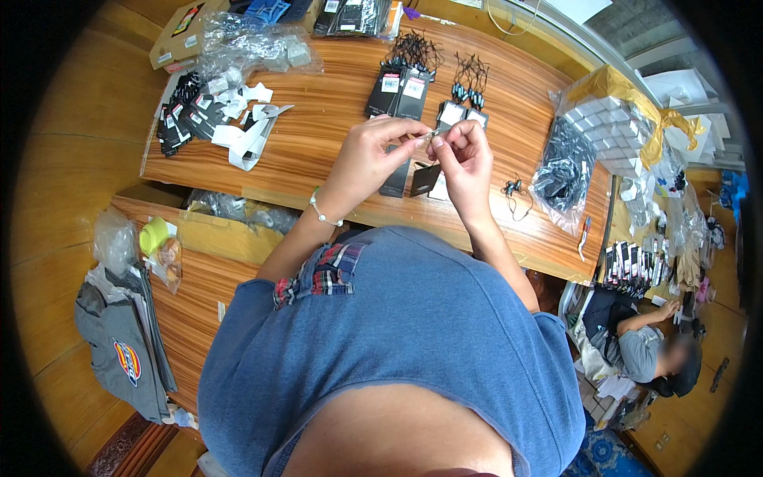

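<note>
My left hand (383, 148) and my right hand (467, 163) meet above the wooden table, fingertips pinched together around something small and thin. What they grip is too small to make out. Just below the fingers hangs a dark hang tag (425, 181), tilted; its cord seems to run up toward my right hand. Beneath the hands lies a dark narrow card stack (393, 173), partly hidden. Beyond them are stacks of black tags (384, 92) with white stickers and tangled black cords (416, 52). More tags (452, 114) with blue-black cord ends (469, 94) lie beside these.
Loose black tags (189, 119) and curled white label strips (253, 141) lie left, near clear plastic bags (238, 48). At right are a cord bundle (513, 188), a bag of black cords (563, 171), snips (585, 238) and bagged white boxes (608, 119). Another person (642, 350) sits lower right.
</note>
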A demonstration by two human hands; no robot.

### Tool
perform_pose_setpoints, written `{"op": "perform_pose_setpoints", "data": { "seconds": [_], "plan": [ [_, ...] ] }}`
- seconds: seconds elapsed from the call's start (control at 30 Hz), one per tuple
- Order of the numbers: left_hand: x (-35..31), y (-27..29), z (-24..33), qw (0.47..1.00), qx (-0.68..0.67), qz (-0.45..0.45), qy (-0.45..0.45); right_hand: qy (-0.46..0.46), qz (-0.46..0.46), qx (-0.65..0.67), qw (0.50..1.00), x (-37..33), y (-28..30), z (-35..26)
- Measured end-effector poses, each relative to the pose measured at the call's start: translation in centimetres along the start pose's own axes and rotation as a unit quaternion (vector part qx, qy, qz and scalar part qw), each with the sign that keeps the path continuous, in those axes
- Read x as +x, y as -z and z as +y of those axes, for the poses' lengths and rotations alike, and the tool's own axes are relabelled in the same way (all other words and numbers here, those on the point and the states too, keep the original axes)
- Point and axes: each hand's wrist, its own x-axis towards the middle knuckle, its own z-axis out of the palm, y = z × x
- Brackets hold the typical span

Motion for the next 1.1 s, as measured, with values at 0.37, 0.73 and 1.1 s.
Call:
{"op": "perform_pose_setpoints", "data": {
  "seconds": [0.37,0.73,1.1],
  "plan": [
    [0.6,0.2,-0.2,0.991,0.096,-0.034,-0.083,-0.047,-0.015,0.088,0.995,0.5,0.6,0.4],
    [1.1,0.3,-0.4,0.903,0.323,-0.014,-0.282,-0.18,-0.011,0.175,0.968,0.9,1.5,0.0],
    [0.7,1.2,-1.9,0.961,0.198,-0.002,-0.192,-0.011,-0.013,0.336,0.942,3.4,3.6,-1.4]
  ]
}}
